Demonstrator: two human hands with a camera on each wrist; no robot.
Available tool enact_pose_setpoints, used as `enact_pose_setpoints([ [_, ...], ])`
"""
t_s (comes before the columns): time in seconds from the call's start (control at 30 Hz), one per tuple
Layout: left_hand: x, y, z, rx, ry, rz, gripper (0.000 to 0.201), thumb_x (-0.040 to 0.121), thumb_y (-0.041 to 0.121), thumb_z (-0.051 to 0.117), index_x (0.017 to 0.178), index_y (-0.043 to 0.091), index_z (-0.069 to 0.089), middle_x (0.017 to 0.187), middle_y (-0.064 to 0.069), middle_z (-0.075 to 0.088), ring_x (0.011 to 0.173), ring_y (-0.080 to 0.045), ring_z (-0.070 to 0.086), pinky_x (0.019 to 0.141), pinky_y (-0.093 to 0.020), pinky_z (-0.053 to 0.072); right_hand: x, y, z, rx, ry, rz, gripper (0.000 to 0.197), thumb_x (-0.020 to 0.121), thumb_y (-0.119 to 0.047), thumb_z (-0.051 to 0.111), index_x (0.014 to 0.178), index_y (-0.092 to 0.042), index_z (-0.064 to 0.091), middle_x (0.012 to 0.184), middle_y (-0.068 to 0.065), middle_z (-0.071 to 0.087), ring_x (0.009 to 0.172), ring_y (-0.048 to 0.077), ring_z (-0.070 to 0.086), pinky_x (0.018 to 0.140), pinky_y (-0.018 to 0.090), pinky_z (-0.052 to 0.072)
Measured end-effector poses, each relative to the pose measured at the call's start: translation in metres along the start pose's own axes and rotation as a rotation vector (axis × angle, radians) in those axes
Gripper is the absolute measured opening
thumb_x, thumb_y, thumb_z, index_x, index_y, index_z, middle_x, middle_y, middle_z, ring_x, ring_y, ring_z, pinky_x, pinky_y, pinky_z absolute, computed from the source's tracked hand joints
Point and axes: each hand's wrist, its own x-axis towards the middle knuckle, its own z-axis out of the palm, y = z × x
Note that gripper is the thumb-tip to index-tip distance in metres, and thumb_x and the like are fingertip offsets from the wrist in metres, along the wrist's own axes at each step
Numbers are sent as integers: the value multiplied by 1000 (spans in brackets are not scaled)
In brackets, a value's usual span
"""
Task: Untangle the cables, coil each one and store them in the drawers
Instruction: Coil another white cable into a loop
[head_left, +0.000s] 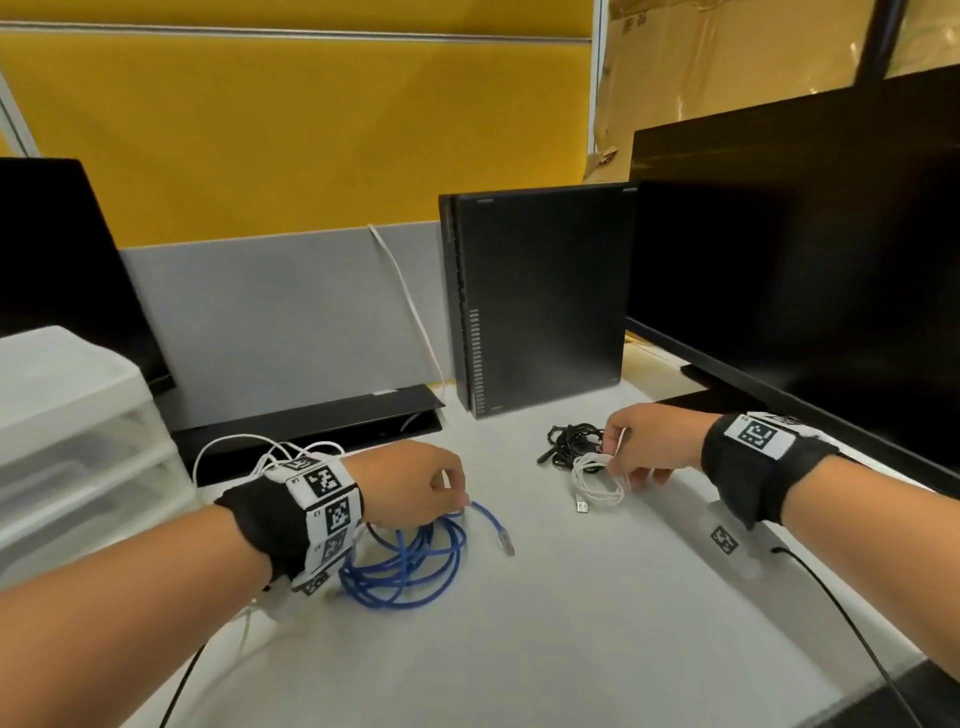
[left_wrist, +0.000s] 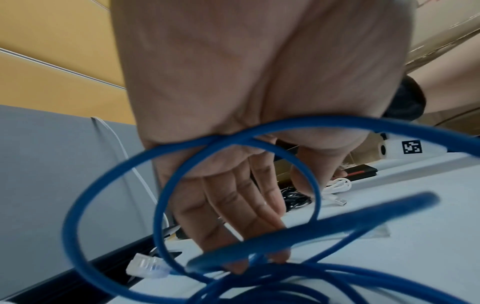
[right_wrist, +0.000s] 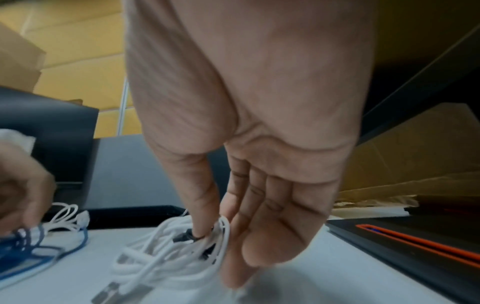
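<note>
Blue cable (head_left: 405, 564) lies in loose loops on the desk (head_left: 571, 649) right under the left hand (head_left: 410, 486), fingers curled pinching a strand near the plug end; looks springy, semi-stiff, loops likely to pop open, so best held where strands cross. White cable (head_left: 597, 480) sits bundled under the right hand (head_left: 647, 441), thumb and fingers pinching it; thin, limp, light, tangles easily. Black cable (head_left: 569, 441) heap touches it just beyond the fingertips. Drawer unit (head_left: 67, 447) stands well out past the left hand.

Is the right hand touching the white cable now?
Touching. The right wrist view shows the right hand with thumb and fingers pinching loops of the white cable; the head view agrees.
</note>
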Motion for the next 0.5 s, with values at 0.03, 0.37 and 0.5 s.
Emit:
enact_pose_setpoints([
  [0.03, -2, -1, 1, -28, 55, 26, 23, 103, 49, 51, 113, 35, 66, 107, 15, 68, 85, -6, 65, 77, -26, 56, 0, -2, 0, -29, -9, 1, 21, 89, -16, 76, 106, -11, 65, 83, 8, 80, 65, 15, 71, 59, 25, 57],
  [0.37, -50, -31, -17, -188, 493, 27, 28, 108, 35, 45, 116, 21, 68, 106, 0, 64, 94, -19, 62, 86, -35, 53, -32, -95, 13, -327, 187, -310, 26, 97, -53, 66, 93, -27, 64, 96, -5, 68, 83, 12, 61, 66, 26, 45],
  [0.5, -81, -62, -5, -174, 460, -73, 21, 106, 33, 49, 118, 24, 64, 114, 7, 63, 102, -13, 61, 93, -32, 50, -57, -155, 37, -136, 145, -558, 23, 98, -54, 63, 94, -32, 67, 91, -13, 68, 82, 9, 63, 66, 22, 45],
])
